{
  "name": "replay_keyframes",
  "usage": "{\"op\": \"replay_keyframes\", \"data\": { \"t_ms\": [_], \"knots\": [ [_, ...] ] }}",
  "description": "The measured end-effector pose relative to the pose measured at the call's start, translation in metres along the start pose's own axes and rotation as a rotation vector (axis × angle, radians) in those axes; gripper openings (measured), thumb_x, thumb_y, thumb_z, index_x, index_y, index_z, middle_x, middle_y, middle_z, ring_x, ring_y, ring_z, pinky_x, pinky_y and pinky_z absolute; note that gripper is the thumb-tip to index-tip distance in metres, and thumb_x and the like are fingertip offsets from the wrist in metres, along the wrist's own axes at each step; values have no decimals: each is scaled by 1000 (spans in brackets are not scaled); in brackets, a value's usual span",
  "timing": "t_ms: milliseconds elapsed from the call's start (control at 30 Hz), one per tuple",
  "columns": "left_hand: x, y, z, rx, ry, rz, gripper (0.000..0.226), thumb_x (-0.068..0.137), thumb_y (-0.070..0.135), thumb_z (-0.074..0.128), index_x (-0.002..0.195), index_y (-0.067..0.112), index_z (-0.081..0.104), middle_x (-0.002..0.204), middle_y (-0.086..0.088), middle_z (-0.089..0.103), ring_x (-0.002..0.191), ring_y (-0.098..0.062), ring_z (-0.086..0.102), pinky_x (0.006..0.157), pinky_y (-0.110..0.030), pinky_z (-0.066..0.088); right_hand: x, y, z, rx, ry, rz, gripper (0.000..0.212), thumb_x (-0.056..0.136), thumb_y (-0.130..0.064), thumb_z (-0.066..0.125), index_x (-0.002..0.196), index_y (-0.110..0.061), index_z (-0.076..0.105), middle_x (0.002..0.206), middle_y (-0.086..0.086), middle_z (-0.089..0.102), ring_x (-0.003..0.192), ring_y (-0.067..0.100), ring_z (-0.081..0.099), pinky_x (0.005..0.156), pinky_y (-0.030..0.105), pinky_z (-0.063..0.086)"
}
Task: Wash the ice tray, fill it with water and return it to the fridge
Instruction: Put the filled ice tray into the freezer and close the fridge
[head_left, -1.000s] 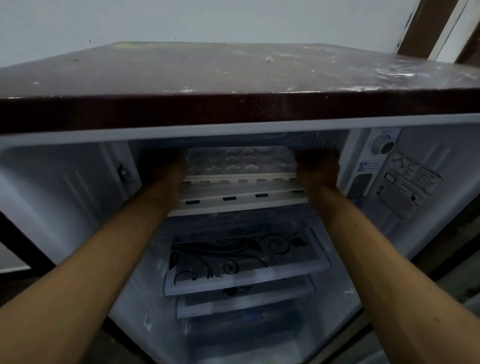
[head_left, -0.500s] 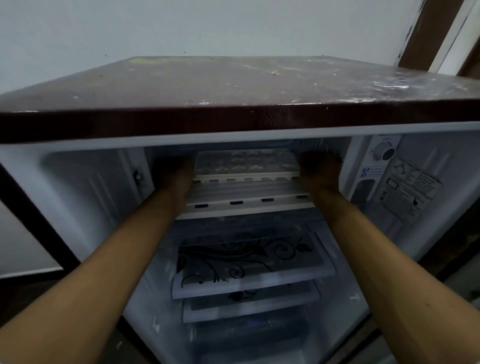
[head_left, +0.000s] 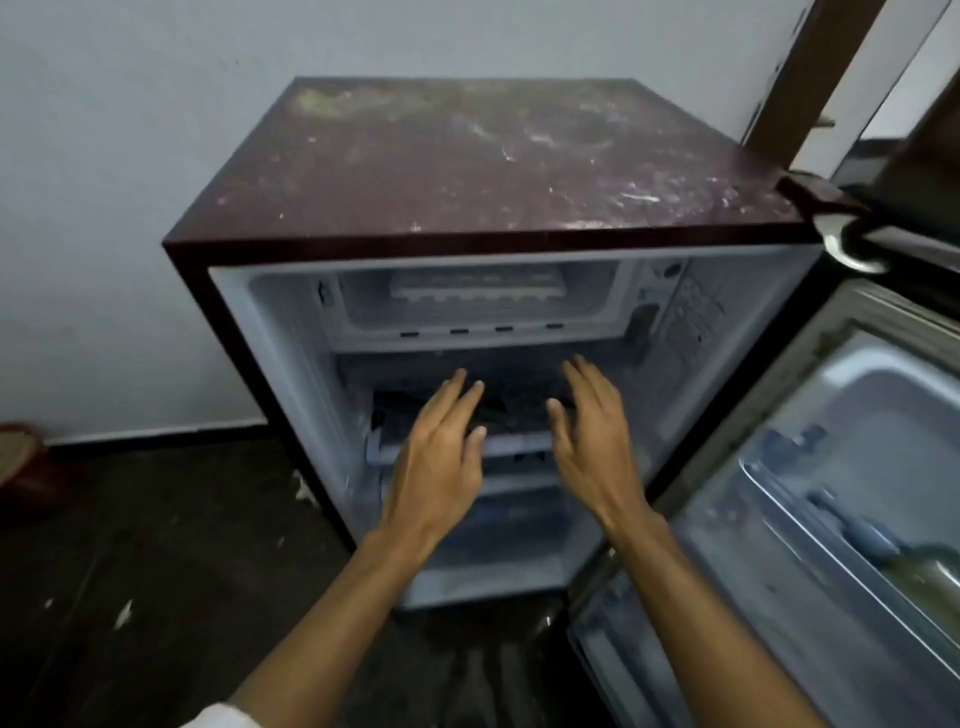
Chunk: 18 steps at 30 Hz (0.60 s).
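The pale ice tray lies flat inside the freezer compartment at the top of the small maroon fridge. My left hand and my right hand hover side by side in front of the fridge's open middle, well below the tray. Both have straight, spread fingers and hold nothing. Neither hand touches the tray or a shelf.
The fridge door stands open to the right, with a bottle in its rack. Glass shelves with a dark pattern sit below the freezer. A wall is behind, dark floor to the left.
Both hands have let go of the ice tray and pulled back out of the freezer compartment. The view has drawn back and risen, so the whole fridge shows.
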<state>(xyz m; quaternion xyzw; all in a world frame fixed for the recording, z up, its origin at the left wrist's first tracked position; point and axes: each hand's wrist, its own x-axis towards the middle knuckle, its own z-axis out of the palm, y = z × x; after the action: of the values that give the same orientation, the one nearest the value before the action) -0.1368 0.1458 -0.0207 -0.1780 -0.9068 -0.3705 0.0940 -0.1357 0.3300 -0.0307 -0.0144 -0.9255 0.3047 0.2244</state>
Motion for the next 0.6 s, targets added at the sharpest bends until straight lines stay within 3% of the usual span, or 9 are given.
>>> {"op": "replay_keyframes", "data": {
  "t_ms": [233, 300, 367, 600],
  "knots": [
    [-124, 89, 17, 78, -167, 244, 49, 100, 23, 42, 146, 8, 48, 155, -11, 44, 146, -26, 36, 121, -45, 29, -142, -12, -63, -86, -178, -12, 59, 99, -21, 49, 151, -2, 29, 161, 12, 20, 151, 24, 11, 119, 43, 24],
    [-152, 109, 23, 117, -209, 321, 50, 98, 23, 42, 144, 9, 50, 153, -10, 47, 145, -28, 38, 120, -53, 26, -183, -14, -87, -113, -198, 34, 62, 97, -19, 51, 152, -3, 26, 162, 10, 15, 152, 22, 6, 121, 40, 20],
    [-179, 125, 29, 108, -242, 393, 49, 97, 23, 43, 143, 9, 52, 152, -11, 48, 145, -29, 38, 120, -56, 24, -222, -16, -109, -160, -178, 73, 62, 98, -21, 50, 152, -4, 25, 162, 10, 15, 152, 22, 6, 121, 35, 16],
    [-247, 179, 44, -47, -357, 605, 47, 100, 23, 40, 145, 12, 49, 155, -10, 43, 147, -29, 34, 121, -54, 22, -328, -25, -189, -334, -96, 310, 59, 96, -28, 40, 150, -6, 33, 160, 11, 23, 151, 23, 12, 118, 47, 26]
  ]
}}
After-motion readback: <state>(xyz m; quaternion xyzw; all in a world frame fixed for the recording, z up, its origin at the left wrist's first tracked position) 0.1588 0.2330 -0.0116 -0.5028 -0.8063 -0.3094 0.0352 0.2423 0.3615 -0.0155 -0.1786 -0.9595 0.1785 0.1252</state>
